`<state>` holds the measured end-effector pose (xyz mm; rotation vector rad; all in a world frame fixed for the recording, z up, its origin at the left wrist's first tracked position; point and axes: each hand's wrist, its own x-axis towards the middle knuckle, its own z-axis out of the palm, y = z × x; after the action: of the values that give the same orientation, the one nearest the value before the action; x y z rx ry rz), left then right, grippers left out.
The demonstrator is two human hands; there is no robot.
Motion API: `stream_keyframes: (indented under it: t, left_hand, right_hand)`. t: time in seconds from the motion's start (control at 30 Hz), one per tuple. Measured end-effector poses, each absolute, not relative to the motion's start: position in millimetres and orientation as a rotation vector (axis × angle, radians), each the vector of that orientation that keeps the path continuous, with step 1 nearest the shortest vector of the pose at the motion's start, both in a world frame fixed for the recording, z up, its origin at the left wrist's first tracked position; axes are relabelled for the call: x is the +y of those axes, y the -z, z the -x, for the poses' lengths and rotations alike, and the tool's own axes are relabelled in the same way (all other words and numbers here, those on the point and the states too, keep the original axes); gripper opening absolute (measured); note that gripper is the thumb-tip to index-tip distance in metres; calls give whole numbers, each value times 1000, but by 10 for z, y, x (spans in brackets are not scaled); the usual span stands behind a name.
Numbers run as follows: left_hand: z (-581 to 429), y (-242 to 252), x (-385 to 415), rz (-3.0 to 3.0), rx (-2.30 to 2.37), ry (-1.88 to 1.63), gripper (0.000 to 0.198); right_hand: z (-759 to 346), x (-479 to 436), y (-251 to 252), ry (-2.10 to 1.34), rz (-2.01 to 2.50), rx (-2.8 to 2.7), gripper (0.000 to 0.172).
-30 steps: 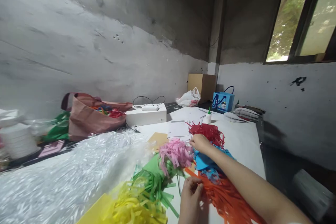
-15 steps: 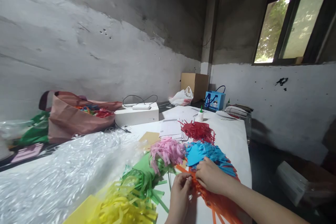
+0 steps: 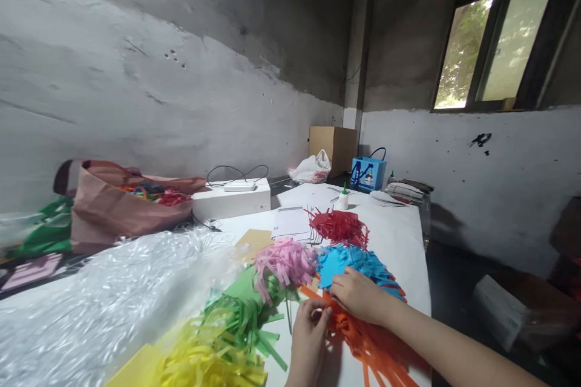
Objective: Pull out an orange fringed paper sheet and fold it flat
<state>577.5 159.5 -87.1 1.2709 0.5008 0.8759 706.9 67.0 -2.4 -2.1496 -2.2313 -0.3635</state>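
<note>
Orange fringed paper (image 3: 370, 341) lies along the front right of the table, its cut strips trailing toward me. My left hand (image 3: 309, 329) is closed in a pinch at its near-left end, thumb and forefinger together on an orange strip. Close beside it, my right hand (image 3: 358, 295) has its fingers bent down onto the same orange paper; the palm hides part of what they grip. Blue fringed paper (image 3: 349, 263) sits just beyond my right hand. Pink fringe (image 3: 285, 260) and green fringe (image 3: 245, 308) are to the left of my hands.
Yellow fringe (image 3: 204, 354) and a heap of clear plastic strips (image 3: 118, 308) spread at left. Red fringe (image 3: 340, 227), white cards (image 3: 290, 224) and a green-capped glue bottle (image 3: 344, 199) stand farther back. A pink bag (image 3: 129, 214) and white box (image 3: 233, 201) line the wall.
The whole view has shifted slightly. My right hand has edged a little closer to the left one on the orange paper; both remain bent over it.
</note>
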Motion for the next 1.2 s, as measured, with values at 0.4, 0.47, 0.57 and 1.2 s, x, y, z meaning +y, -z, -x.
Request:
stream_keyframes:
  t: [0.4,0.47,0.57,1.2]
  left_hand:
    - [-5779,860,1595,-1361,514,-919,33]
    - [-5779,858,1594,-1371,517,-927,34]
    - [-5784,872,1604,-1390,519,-937,35]
    - [-5821,954,1614,-1477,500,-984,36]
  right_hand:
    - [-7038,357,115,284,1995,-2259,18]
    - [-7038,382,130,256,2008,-2224,23]
    - [-7040,412,122,216,2031,-2134,22]
    - [-7067,528,-15,51,2121,-1814,17]
